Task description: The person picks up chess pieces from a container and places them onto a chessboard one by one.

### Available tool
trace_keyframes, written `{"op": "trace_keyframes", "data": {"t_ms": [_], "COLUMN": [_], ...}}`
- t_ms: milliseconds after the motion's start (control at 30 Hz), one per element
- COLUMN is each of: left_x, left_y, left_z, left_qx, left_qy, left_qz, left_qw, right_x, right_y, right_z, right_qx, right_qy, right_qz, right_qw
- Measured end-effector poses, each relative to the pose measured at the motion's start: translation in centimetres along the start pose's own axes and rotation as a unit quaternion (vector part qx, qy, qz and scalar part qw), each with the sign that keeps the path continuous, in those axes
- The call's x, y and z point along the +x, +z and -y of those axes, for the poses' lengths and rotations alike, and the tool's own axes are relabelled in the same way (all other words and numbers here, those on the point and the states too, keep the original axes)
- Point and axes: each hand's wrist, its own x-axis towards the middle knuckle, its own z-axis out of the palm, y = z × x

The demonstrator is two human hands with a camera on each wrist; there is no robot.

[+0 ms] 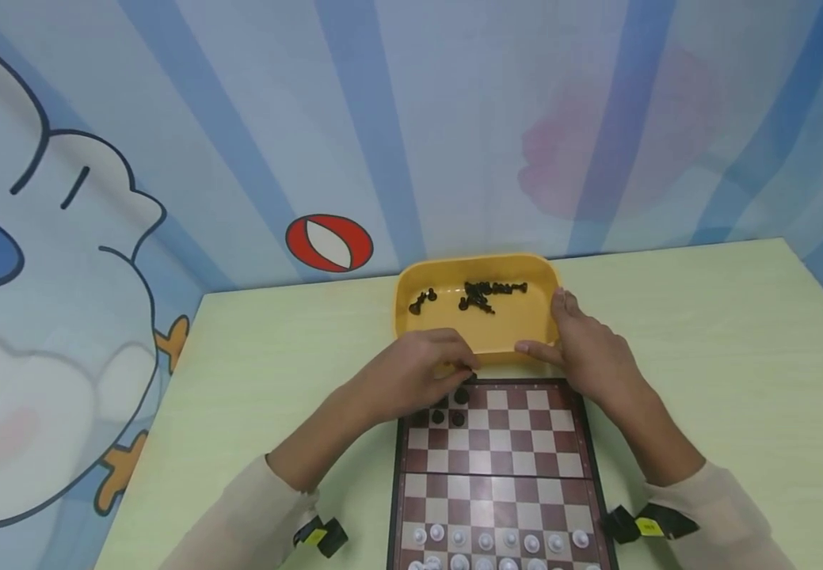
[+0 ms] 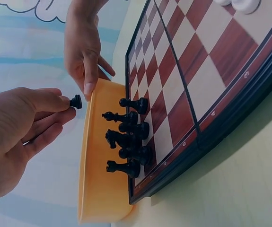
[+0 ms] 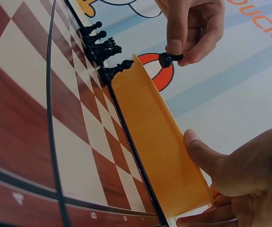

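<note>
Nearest you, two rows of white pieces (image 1: 485,541) stand on the near half of the chessboard (image 1: 518,441), which lies on the table (image 1: 710,356). Black pieces (image 1: 461,395) stand upright at its far left corner. Just above the board's far edge, your left hand (image 1: 418,370) pinches a black chess piece (image 2: 76,101) between thumb and fingers. Beyond, your right hand (image 1: 600,356) grips the right end of the yellow tray (image 1: 511,336), where more black pieces (image 1: 478,293) lie jumbled, before a painted wall (image 1: 454,119).

Orange lettering "DUCK" (image 3: 258,18) on wall (image 3: 230,90); yellow wrist label (image 1: 649,527) too small to read.
</note>
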Motion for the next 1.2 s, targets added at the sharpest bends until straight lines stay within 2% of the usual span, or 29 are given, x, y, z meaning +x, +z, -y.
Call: {"op": "trace_keyframes", "data": {"t_ms": [233,467,733,967,1200], "left_x": [-0.5,-0.5,-0.3,-0.3,0.0], "left_y": [0.4,0.9,1.4,2.3,3.1], "left_z": [-0.2,-0.6,-1.0,-1.0,-1.3], "left_qx": [0.0,0.015,0.037,0.035,0.06], "left_qy": [0.015,0.031,0.056,0.04,0.025], "left_qz": [0.017,0.057,0.069,0.08,0.113], "left_qw": [0.9997,0.9977,0.9954,0.9954,0.9914], "right_x": [0.2,0.4,0.3,0.2,0.1], "right_y": [-0.1,-0.4,-0.4,-0.1,0.1], "right_z": [0.0,0.0,-0.1,-0.2,-0.2], "right_qx": [-0.01,-0.019,-0.017,-0.016,-0.017], "right_qy": [-0.004,-0.013,-0.009,-0.013,-0.014], "right_qz": [0.007,0.006,0.01,0.007,0.007], "right_qw": [1.0,1.0,1.0,1.0,1.0]}}
